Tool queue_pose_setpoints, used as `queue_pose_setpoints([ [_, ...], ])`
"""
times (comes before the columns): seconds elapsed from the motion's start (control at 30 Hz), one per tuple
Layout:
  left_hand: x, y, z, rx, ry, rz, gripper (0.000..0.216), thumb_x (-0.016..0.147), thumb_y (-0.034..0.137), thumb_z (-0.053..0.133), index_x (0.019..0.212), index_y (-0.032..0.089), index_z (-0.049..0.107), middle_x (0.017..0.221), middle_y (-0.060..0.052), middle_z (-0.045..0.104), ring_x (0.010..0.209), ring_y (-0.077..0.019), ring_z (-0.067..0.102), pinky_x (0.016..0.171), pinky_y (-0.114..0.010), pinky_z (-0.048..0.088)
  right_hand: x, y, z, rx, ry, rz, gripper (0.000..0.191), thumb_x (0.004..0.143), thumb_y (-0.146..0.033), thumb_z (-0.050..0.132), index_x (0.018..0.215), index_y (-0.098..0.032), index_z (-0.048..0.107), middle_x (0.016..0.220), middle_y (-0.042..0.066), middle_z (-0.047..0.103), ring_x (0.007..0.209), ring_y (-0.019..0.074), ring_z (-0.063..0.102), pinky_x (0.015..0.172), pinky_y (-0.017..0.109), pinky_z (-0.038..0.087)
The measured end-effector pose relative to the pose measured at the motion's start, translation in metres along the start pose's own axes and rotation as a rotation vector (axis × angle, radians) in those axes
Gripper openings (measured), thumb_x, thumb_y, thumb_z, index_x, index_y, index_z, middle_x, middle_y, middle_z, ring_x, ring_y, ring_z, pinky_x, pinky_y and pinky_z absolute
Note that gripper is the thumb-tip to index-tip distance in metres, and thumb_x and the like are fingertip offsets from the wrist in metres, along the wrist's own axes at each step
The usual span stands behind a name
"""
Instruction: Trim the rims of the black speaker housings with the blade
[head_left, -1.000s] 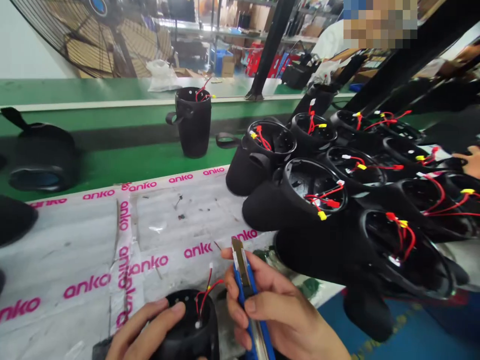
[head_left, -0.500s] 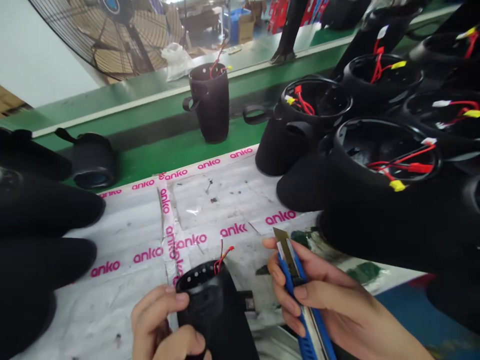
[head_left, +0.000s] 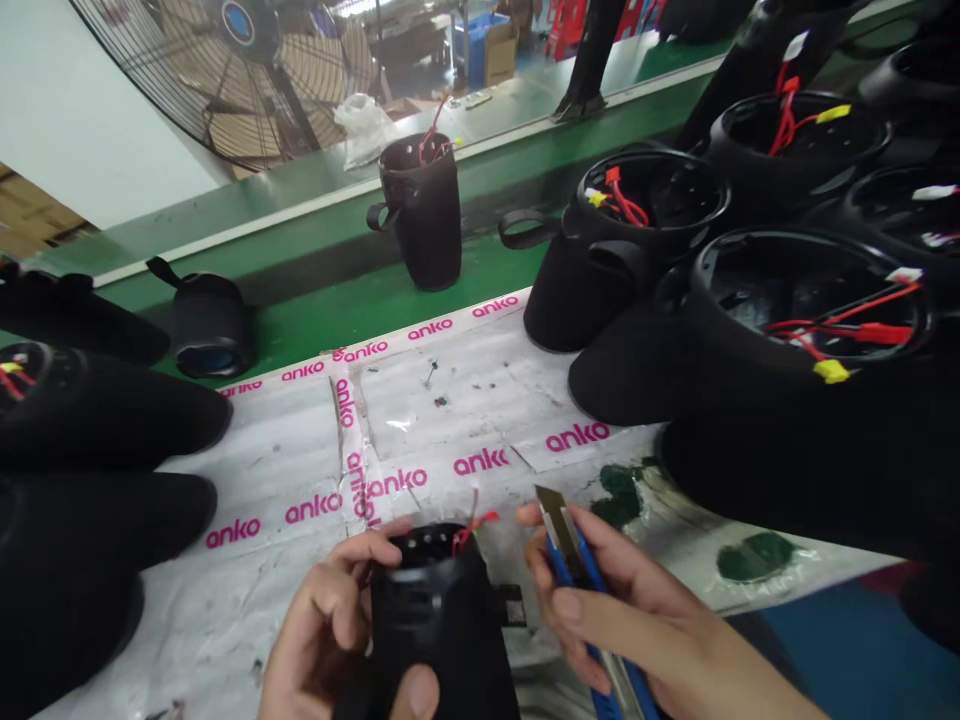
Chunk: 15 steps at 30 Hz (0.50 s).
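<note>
My left hand (head_left: 330, 630) grips a black cylindrical housing (head_left: 439, 625) at the bottom centre, fingers over its rim and thumb on its side. Red wires (head_left: 472, 522) stick out of the housing's open end. My right hand (head_left: 637, 625) is closed round a blue utility knife (head_left: 574, 555) with the blade out, pointing up and away. The blade tip sits just right of the housing's rim, not touching it.
A stack of black housings with red wires and yellow connectors (head_left: 810, 330) fills the right side. More black housings (head_left: 97, 420) lie at left. One housing (head_left: 420, 210) stands upright on the green conveyor (head_left: 315, 300). White "anko" taped sheeting (head_left: 450, 410) covers the bench. A large fan (head_left: 240, 70) stands behind.
The left hand turned the housing from end-up to lying on its side and shifted its grip to the rim. The knife hand stayed beside it. The camera swung left and down.
</note>
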<state>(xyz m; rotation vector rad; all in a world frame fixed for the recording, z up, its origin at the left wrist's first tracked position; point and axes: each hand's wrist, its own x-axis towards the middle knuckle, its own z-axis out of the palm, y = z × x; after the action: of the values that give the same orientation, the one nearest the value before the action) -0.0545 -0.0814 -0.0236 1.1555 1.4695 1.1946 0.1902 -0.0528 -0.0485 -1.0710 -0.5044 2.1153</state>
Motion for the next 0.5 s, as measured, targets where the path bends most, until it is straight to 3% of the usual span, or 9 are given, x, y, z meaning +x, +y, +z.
queue_pose_setpoints([
  [0.1, 0.009, -0.005, 0.017, -0.356, -0.079, -0.131, 0.053, 0.081, 0.057, 0.091, 0.09, 0.031, 0.046, 0.103, 0.001, 0.063, 0.132, -0.0347, 0.07, 0.108, -0.052, 0.062, 0.0, 0.007, 0.004, -0.092, -0.016, 0.021, 0.078, 0.073, -0.055, 0.1, 0.14, -0.03, 0.066, 0.106, 0.001, 0.067, 0.053, 0.0047, 0.049, 0.049, 0.025, 0.036],
  [0.17, 0.011, -0.012, 0.028, -0.426, -0.139, -0.171, 0.049, 0.079, 0.062, 0.09, 0.099, 0.036, 0.054, 0.105, 0.002, 0.061, 0.131, -0.0355, 0.069, 0.109, -0.056, 0.061, -0.004, 0.006, 0.005, -0.129, 0.035, 0.022, 0.086, 0.071, -0.058, 0.1, 0.144, -0.031, 0.063, 0.101, -0.001, 0.067, 0.051, 0.0033, 0.044, 0.049, 0.025, 0.034],
  [0.3, 0.008, -0.014, 0.042, -0.306, -0.177, -0.099, 0.04, 0.09, 0.067, 0.08, 0.121, 0.042, 0.073, 0.12, -0.002, 0.066, 0.14, -0.035, 0.058, 0.119, -0.05, 0.048, -0.017, -0.001, 0.005, -0.178, 0.137, 0.012, 0.086, 0.076, -0.067, 0.095, 0.146, -0.03, 0.063, 0.079, -0.006, 0.06, 0.055, 0.006, 0.045, 0.056, 0.025, 0.035],
  [0.4, 0.007, -0.007, 0.045, -0.226, -0.19, -0.072, 0.041, 0.095, 0.064, 0.075, 0.122, 0.034, 0.08, 0.134, -0.008, 0.068, 0.141, -0.0383, 0.054, 0.122, -0.049, 0.042, -0.021, -0.002, 0.004, -0.193, 0.184, 0.03, 0.082, 0.075, -0.071, 0.094, 0.142, -0.034, 0.066, 0.101, 0.0, 0.068, 0.058, 0.0061, 0.05, 0.056, 0.027, 0.038],
  [0.5, 0.01, -0.004, 0.045, -0.216, -0.193, -0.084, 0.037, 0.095, 0.062, 0.077, 0.118, 0.034, 0.079, 0.13, -0.008, 0.069, 0.141, -0.0384, 0.056, 0.123, -0.051, 0.042, -0.021, -0.002, 0.006, -0.206, 0.229, 0.032, 0.082, 0.074, -0.073, 0.094, 0.141, -0.035, 0.066, 0.113, 0.002, 0.069, 0.058, 0.0063, 0.051, 0.056, 0.028, 0.039],
])
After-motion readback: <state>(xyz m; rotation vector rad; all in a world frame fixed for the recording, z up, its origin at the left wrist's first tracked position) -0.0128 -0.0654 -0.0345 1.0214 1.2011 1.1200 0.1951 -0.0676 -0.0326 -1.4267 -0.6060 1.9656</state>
